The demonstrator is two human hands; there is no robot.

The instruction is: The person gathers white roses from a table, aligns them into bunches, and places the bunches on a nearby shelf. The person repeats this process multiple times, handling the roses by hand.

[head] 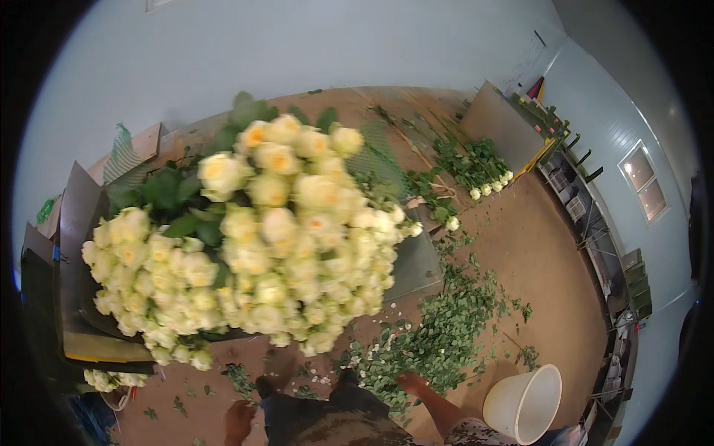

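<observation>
A large mass of cream-yellow roses fills the space before me, heads outward, with dark green leaves behind. It lies over a work table, whose grey surface shows at the right. Low at the left of my body hangs my left hand, apart from the flowers and above the floor. My right hand hangs on the other side, over a heap of cut leaves on the floor. Nothing shows in either hand; the fingers are too small and blurred to make out.
A white bucket stands at my right. More roses lie on the table beyond green netting. Upright metal panels border the left side. Dark racks line the right side. More blooms show at lower left.
</observation>
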